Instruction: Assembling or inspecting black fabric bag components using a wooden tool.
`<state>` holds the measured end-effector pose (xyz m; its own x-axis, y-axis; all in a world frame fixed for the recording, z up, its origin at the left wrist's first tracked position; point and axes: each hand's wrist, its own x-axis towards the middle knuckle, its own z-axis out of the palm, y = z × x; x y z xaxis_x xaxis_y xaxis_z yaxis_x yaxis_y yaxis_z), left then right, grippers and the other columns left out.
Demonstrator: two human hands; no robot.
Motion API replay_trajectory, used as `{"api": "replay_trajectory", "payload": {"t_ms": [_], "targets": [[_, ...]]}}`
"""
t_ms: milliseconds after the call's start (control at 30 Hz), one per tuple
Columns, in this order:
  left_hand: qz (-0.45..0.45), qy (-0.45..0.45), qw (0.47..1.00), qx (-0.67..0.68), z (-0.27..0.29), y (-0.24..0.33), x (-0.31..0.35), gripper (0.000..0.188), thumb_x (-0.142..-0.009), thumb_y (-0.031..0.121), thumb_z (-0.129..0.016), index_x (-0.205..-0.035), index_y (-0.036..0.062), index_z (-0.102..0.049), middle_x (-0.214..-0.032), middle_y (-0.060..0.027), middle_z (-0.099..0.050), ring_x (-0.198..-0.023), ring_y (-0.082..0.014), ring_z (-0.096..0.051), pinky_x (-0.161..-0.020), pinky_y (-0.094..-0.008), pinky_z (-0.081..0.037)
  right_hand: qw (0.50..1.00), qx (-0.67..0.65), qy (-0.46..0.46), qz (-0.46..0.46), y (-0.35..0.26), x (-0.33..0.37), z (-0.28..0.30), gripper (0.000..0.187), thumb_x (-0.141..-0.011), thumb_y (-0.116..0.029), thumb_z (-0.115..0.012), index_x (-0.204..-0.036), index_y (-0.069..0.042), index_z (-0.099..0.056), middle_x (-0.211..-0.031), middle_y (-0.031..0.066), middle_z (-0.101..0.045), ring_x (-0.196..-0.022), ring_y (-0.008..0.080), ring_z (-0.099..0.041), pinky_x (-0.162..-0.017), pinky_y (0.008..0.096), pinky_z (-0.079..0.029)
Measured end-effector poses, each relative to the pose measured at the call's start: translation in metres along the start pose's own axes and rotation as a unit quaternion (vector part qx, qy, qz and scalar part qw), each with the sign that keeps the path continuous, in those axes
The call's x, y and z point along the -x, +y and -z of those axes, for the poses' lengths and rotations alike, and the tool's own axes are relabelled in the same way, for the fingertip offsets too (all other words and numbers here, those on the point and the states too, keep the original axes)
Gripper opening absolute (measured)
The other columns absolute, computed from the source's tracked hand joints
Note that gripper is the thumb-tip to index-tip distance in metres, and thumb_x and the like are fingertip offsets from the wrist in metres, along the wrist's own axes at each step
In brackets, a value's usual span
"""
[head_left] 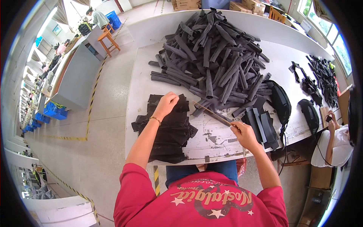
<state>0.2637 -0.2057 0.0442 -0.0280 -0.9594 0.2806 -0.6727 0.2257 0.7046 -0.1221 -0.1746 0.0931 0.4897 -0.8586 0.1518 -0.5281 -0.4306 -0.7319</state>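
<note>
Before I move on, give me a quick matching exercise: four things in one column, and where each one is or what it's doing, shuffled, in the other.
1. left hand
2. right hand
3. heap of dark grey tubes
4. unoccupied wooden stool

A. on the floor, left of the white worktable
B. gripping a thin stick
C. piled toward the worktable's far side
D. over the stack of flat black pieces

Pairs: 1-D, 2-B, 3-C, 4-A
</note>
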Motion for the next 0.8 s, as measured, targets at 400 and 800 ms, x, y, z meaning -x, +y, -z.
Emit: {"api": "replay_trajectory", "payload": {"t_ms": [400,800], "targets": [[0.083,-0.101,0.979,0.157,0.025,0.048,-0.003,0.016,-0.082,0.007,-0.067,-0.094,-0.0033,-0.067,-0.089,-0.0017,-0.060,-0.075,-0.0100,-0.056,-0.070,-0.0225,-0.045,0.999,-0.011,-0.032,-0.007,-0.011,-0.004,0.014,0.020,-0.084,-0.012,-0.062,-0.099,0.000,-0.063,-0.082,0.0177,-0.064,-0.071,0.0322,-0.062,-0.064,0.0361,-0.048],[-0.231,-0.173,0.957,0.002,-0.030,0.135,0.007,0.021,-0.077,0.014,-0.067,-0.096,0.0052,-0.068,-0.092,-0.0061,-0.064,-0.095,-0.0243,-0.057,-0.080,-0.0346,-0.046,0.987,-0.130,-0.079,-0.041,-0.033,-0.015,-0.031,0.025,-0.087,-0.008,-0.057,-0.111,-0.001,-0.059,-0.065,0.0061,-0.058,-0.058,0.0071,-0.048,-0.053,0.0262,-0.042]]}}
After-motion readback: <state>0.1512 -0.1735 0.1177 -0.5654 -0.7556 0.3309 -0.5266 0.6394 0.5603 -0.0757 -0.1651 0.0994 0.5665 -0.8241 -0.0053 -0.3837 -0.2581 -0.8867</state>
